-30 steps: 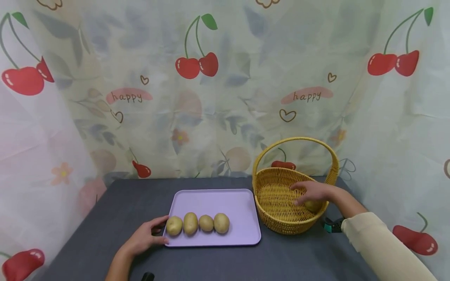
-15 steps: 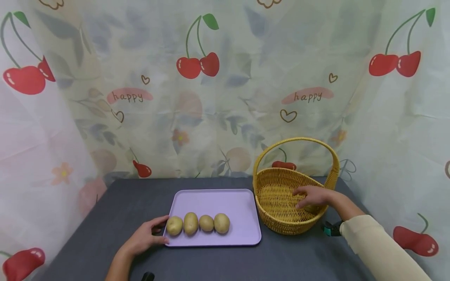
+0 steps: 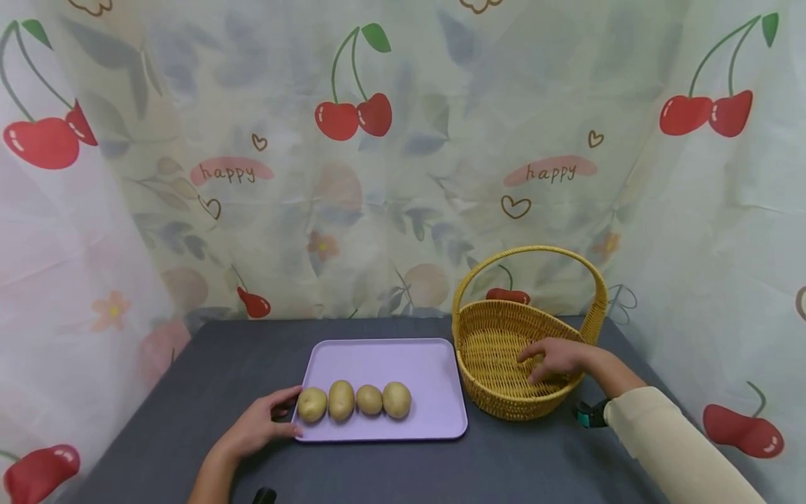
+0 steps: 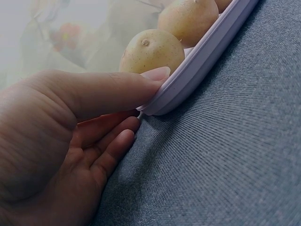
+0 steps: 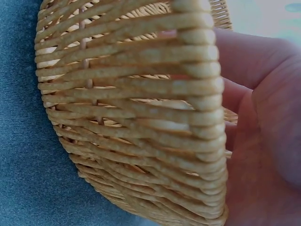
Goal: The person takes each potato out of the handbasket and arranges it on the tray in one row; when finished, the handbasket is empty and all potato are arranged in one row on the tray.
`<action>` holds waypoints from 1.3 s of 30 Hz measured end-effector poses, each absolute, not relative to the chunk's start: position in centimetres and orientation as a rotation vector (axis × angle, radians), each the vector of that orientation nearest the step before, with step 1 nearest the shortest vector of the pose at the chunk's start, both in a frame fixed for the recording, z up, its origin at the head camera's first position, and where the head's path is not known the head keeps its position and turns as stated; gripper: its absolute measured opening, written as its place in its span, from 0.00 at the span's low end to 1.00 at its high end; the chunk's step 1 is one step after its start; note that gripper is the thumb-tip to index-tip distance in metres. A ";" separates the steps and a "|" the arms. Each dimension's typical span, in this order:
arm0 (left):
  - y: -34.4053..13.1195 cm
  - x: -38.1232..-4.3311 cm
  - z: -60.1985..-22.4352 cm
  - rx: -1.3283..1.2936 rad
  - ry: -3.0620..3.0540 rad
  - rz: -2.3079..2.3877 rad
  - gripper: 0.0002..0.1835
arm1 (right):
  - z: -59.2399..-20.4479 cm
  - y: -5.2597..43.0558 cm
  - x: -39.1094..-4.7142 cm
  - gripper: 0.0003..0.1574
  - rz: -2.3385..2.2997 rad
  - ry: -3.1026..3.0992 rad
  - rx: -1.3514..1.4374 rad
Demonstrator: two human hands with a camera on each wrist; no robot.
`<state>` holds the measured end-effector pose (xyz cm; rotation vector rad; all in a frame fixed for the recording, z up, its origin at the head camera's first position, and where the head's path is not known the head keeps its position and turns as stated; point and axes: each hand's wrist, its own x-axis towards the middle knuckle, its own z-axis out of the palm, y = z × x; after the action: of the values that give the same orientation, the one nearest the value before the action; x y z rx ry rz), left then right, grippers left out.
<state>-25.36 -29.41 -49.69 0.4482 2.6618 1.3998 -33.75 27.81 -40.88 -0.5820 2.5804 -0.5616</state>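
Note:
A row of several potatoes (image 3: 369,400) lies along the near side of a light purple tray (image 3: 434,392). My left hand (image 3: 259,423) holds the tray's left edge. In the left wrist view, the thumb (image 4: 117,92) lies on the rim beside the end potato (image 4: 153,51), and the other fingers are lower, by the tray's outer edge. Inside the wicker basket (image 3: 497,404), my right hand (image 3: 557,357) bends its fingers round a potato (image 3: 537,360), mostly hidden by the hand. In the right wrist view, the woven wall (image 5: 136,108) hides the fingertips of that hand (image 5: 263,122).
The basket's tall arched handle (image 3: 529,250) rises behind the right hand. Tray and basket stand side by side on a dark grey cloth (image 3: 378,472). A printed curtain (image 3: 403,175) closes off the back and sides. A small black object (image 3: 265,495) shows at the near edge.
My right hand has sunk a little lower into the basket and its fingers have closed in; the potato once visible beneath it is now mostly covered. The left hand and tray stay put.

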 end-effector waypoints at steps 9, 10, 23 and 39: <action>-29.4 -25.3 -49.8 0.406 2.647 1.396 0.42 | -41.7 27.7 -34.1 0.21 -0.533 2.593 -0.605; -29.4 -25.3 -49.8 0.407 2.646 1.396 0.42 | -41.8 27.7 -34.1 0.21 -0.528 2.596 -0.606; -29.5 -25.4 -50.1 0.469 2.678 1.390 0.42 | -42.1 27.3 -33.4 0.22 -0.777 2.716 -0.690; -29.6 -25.4 -50.0 0.470 2.699 1.385 0.42 | -40.8 22.1 -30.5 0.28 -0.982 3.071 -0.915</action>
<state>-25.38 -29.61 -49.96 0.4702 2.6988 1.3847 -30.55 22.12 -40.79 -0.9146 3.0710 -0.9824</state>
